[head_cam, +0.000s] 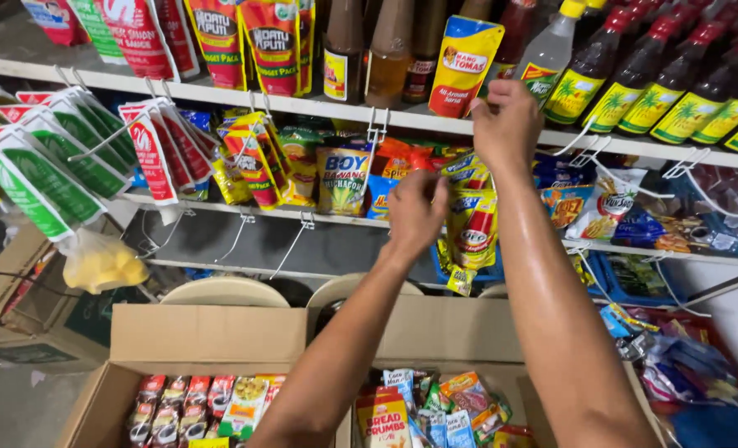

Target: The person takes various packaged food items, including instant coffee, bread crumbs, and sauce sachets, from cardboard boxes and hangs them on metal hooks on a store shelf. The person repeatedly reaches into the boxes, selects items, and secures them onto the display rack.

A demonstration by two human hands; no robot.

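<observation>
— Why do the packets dangle in rows like that?

— They hang from white wire hooks (pixel 377 126) clipped to the front edge of the shelf (pixel 302 106) — flat pouches face outward, bottles stand on top.

— And the strip of yellow-and-red sachets (pixel 472 226)?

— It hangs below that edge, between both hands. The right hand (pixel 508 124) is raised to the shelf edge, fingers pinched shut on the top of the strip, by a hook, I judge. The left hand (pixel 416 211) is lower, curled closed around the strip's left side, steadying it.

— Below?

— Two open cardboard boxes (pixel 207 336) of packets, near the bottom edge of the view.
</observation>
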